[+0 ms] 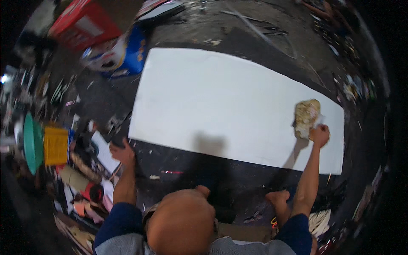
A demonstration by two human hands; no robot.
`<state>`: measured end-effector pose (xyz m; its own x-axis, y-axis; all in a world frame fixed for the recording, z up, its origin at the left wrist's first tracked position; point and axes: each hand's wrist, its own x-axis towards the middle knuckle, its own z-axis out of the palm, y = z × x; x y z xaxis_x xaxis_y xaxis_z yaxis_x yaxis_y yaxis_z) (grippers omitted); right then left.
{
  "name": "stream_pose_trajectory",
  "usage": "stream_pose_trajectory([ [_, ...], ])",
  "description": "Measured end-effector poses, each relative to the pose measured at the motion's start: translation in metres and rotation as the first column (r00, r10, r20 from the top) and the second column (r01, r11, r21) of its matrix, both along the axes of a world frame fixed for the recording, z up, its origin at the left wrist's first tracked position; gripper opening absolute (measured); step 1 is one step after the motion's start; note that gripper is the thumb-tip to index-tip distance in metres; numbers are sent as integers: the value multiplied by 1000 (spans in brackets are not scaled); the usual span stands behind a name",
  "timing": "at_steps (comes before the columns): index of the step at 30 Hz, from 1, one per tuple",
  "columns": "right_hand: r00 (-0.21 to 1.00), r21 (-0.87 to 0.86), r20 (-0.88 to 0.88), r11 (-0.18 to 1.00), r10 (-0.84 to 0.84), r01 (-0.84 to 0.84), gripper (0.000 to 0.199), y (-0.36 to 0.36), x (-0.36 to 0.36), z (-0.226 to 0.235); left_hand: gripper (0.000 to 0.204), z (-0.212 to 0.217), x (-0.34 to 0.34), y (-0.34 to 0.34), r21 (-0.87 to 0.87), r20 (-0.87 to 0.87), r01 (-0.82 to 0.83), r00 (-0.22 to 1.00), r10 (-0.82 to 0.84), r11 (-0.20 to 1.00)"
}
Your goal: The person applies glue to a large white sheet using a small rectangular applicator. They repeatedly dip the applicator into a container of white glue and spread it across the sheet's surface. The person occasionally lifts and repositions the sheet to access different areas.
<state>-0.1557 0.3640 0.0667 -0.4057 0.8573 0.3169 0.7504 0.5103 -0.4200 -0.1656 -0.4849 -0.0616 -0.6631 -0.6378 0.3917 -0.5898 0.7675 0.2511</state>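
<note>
right hand [319,135] grips rag [307,117] on white sheet [221,102]; left hand [122,152] on floor.

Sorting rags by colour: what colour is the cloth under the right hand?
Mottled yellowish-beige cloth, on the white sheet; head view.

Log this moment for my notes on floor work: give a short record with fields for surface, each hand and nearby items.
surface: large white sheet lying flat on a dark, littered floor
right hand: on the sheet near its right end, holding a crumpled yellowish rag
left hand: resting on the floor by the sheet's lower left corner
nearby: yellow container, green lid, blue bag, red box
</note>
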Motion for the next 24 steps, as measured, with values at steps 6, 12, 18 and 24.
stream_pose_trajectory([
  [6, 846, -672, -521, 666, -115, -324, 25, -85, -6, -34, 87, 9, -1, 2, 45, 83, -104, 992, 100, 994],
  [12, 871, -867, -463, 119, 163, -483, 23, -379, -36, -90, 95, 21, -2, 8, 80, 48, -95, 995, 92, 992],
  [18, 656, -754, -490, 99, 574, -650, 24, -606, -64, -153, 97, 13, -27, 26, 48, -25, -27, 999, 28, 998],
  [24, 793, -540, -44, 654, 607, -530, 14, -495, -12, -124, 98, 25, -12, 13, 110, 52, -83, 996, 78, 990],
])
